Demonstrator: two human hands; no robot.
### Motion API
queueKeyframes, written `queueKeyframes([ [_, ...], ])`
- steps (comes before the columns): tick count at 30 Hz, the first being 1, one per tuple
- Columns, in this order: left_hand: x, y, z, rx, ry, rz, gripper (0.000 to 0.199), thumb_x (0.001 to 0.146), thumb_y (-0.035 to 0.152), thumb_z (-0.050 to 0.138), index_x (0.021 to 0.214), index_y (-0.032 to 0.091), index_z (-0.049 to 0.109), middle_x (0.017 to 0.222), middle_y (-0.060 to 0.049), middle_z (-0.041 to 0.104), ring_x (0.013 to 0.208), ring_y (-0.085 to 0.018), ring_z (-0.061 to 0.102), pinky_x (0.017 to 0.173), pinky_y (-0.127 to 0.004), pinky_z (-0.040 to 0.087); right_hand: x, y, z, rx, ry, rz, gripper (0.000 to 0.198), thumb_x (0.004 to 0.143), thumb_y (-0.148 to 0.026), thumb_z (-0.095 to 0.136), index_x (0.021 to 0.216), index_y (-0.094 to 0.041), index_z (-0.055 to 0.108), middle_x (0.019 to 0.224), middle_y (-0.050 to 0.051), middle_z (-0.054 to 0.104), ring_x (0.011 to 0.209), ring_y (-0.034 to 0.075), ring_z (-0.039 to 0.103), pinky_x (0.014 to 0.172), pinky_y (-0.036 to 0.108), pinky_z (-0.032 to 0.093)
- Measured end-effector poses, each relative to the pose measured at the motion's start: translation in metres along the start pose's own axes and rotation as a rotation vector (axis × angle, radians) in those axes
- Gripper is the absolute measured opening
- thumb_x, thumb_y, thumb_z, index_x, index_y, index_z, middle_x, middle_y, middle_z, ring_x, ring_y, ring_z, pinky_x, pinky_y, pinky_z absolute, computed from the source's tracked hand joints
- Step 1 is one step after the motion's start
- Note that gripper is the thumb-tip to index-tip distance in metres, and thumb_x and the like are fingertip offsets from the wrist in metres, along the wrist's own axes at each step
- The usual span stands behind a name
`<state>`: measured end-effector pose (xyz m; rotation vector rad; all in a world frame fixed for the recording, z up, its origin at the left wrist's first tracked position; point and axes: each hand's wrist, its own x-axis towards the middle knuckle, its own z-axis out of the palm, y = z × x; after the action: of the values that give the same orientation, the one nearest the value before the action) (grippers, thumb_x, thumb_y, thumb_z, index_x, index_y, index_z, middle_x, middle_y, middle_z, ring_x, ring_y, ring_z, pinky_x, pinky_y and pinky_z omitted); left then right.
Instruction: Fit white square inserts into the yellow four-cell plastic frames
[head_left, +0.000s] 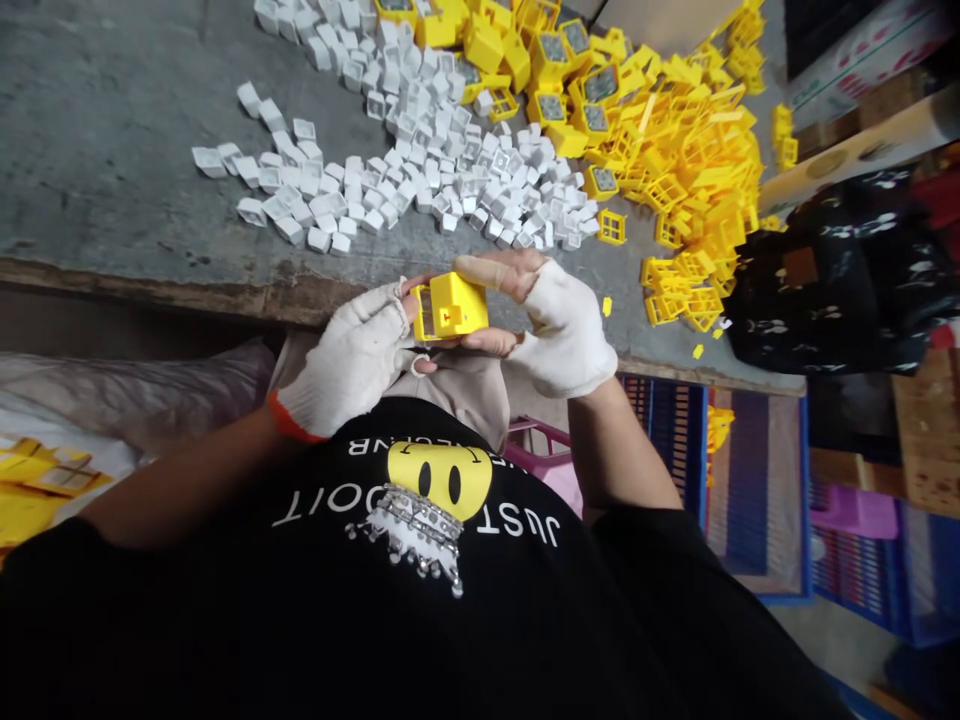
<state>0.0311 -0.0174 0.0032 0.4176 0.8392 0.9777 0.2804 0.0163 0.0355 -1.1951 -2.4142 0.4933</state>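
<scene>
A yellow plastic box-shaped housing (465, 303) is held between my two hands just past the table's front edge. At its left end sits a yellow window-like frame (424, 314). My left hand (360, 350), in a white fingerless glove with an orange cuff, is closed on that frame; some of its fingertips are hidden. My right hand (555, 325), in a similar white glove, grips the housing, fingers along the far side and thumb along the near side. Beyond them, many small white plastic cups (420, 170) lie loose on the table.
The grey table (150, 120) has a worn front edge. Yellow frames (675, 150) are heaped at the right, with yellow housings (551, 55) at the back. A black patterned bag (840, 270) sits at the right end. Blue crates (757, 480) stand below; a yellow-filled sack (52, 475) is at left.
</scene>
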Motion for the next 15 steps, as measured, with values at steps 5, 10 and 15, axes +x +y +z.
queueKeyframes([
  [5,-0.004,-0.003,0.004,0.045,-0.003,0.025,0.022,0.12,0.03,0.078,0.136,0.021,0.09,0.14,-0.015,0.09,0.097,-0.021,0.081,0.07,-0.026,0.063,-0.003,0.005,0.003,-0.028,0.01,-0.059,0.067,0.118,-0.076,0.075,0.172,-0.036,0.079,0.155,0.011,0.085,0.14,0.04,0.082,0.126,0.067,0.068],
  [10,-0.011,-0.005,-0.001,0.148,-0.037,0.116,0.045,0.109,0.034,0.093,0.151,0.021,0.085,0.14,-0.015,0.09,0.108,-0.027,0.086,0.084,-0.035,0.07,-0.007,-0.003,0.017,-0.113,-0.016,-0.063,0.071,0.118,-0.079,0.073,0.175,-0.037,0.076,0.154,0.014,0.083,0.137,0.041,0.08,0.125,0.066,0.066],
  [15,-0.018,0.0,-0.002,0.423,0.003,0.386,0.044,0.098,0.024,0.099,0.141,0.023,0.089,0.133,-0.009,0.089,0.128,-0.034,0.085,0.113,-0.045,0.069,-0.008,-0.01,0.037,0.096,0.135,0.043,0.072,0.116,-0.08,0.075,0.17,-0.033,0.078,0.156,0.015,0.082,0.147,0.041,0.077,0.131,0.066,0.063],
])
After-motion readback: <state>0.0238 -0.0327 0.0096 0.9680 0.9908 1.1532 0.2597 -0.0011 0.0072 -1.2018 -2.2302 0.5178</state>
